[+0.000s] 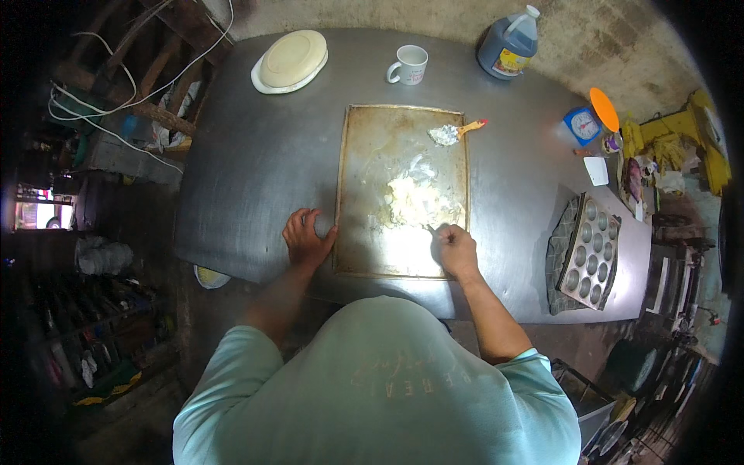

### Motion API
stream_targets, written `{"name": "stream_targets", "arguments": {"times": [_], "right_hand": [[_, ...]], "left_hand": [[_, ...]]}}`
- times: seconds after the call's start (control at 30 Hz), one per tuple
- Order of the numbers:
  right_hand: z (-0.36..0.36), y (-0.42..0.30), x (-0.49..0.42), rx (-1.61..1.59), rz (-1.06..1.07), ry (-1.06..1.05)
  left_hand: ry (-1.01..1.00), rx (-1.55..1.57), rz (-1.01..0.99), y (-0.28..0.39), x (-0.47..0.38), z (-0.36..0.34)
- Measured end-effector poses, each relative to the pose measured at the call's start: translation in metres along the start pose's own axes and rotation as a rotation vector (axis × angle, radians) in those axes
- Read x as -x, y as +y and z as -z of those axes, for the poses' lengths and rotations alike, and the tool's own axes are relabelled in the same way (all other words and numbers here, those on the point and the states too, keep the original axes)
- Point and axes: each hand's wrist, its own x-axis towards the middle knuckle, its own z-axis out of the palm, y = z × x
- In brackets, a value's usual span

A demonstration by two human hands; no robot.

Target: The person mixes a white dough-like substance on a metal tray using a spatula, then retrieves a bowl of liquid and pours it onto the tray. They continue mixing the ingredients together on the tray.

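A metal baking sheet lies on the table in front of me. A soft, pale, mashed mass is spread near its middle, with smears around it. My right hand, over the sheet's lower right, grips a small dark utensil. The utensil's tip is at the mass's near edge; its exact kind is hard to tell. At the sheet's left rim is my left hand, fingers apart and holding nothing, its thumb against the rim. A brush with a wooden, red-tipped handle lies across the sheet's upper right edge, its head whitish.
On the metal table are a lidded oval dish, a white mug and a jug of dark liquid. At the right stand a blue scale with an orange pan and a muffin tin on a dark cloth.
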Motion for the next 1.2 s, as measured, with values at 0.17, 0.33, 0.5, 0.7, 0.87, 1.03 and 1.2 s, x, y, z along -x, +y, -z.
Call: {"name": "stream_targets", "arguments": {"times": [0.17,0.33,0.5,0.7,0.87,1.03,1.2], "right_hand": [[0.004,0.037,0.017,-0.178,-0.09,0.061],[-0.056,0.06,0.027,-0.367,-0.119,0.001],[-0.035,0.0,0.019,-0.097,0.13,0.12],[-0.013,-0.011,0.002,0.282,0.483,0.16],[-0.003,-0.029,0.0,0.303,0.569,0.208],[-0.01,-0.023,-0.002,0.343,0.53,0.166],[-0.002,-0.021,0.0,0.284,0.509,0.168]], "left_hand": [[-0.045,-0.015,0.027,0.004,0.0,0.006],[-0.056,0.012,0.011,0.006,-0.001,0.008],[-0.042,0.017,0.009,-0.004,0.0,0.004],[-0.005,0.021,-0.026,0.002,-0.001,0.007],[-0.049,0.025,0.02,0.003,-0.001,0.009],[-0.037,0.025,0.007,0.004,-0.002,0.011],[-0.047,0.028,0.021,0.004,-0.002,0.01]]}}
